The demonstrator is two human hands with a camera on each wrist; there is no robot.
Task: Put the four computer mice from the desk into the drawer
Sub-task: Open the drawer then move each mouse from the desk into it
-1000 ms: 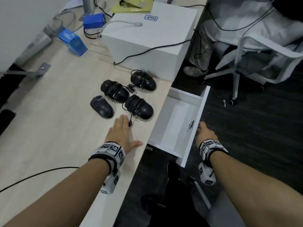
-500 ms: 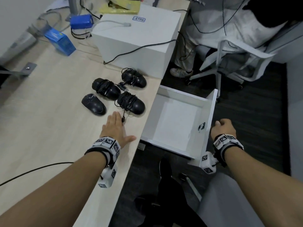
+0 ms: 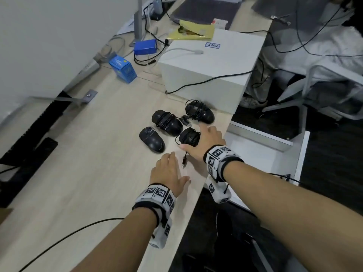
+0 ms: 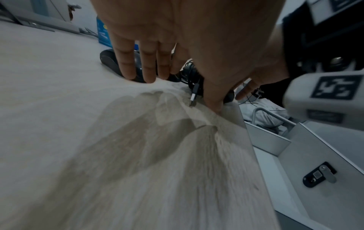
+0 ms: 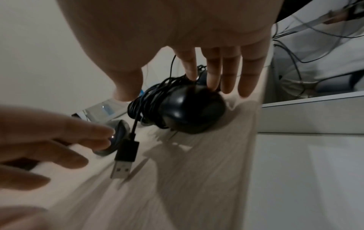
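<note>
Your right hand [image 3: 204,141] is spread over the nearest cord-wrapped mouse [image 5: 183,109] on the worktop [image 3: 88,173], not gripping yet; the left hand [image 3: 169,171] lies flat. That USB plug [image 5: 125,157] dangles loose, so it'll probably snag the drawer [image 3: 300,154] edge when you lift

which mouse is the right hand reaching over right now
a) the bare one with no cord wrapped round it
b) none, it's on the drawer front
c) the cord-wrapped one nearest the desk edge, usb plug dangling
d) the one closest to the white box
c: the right hand is spread over the cord-wrapped mouse by the desk edge, whose usb plug trails toward the left hand.
</note>
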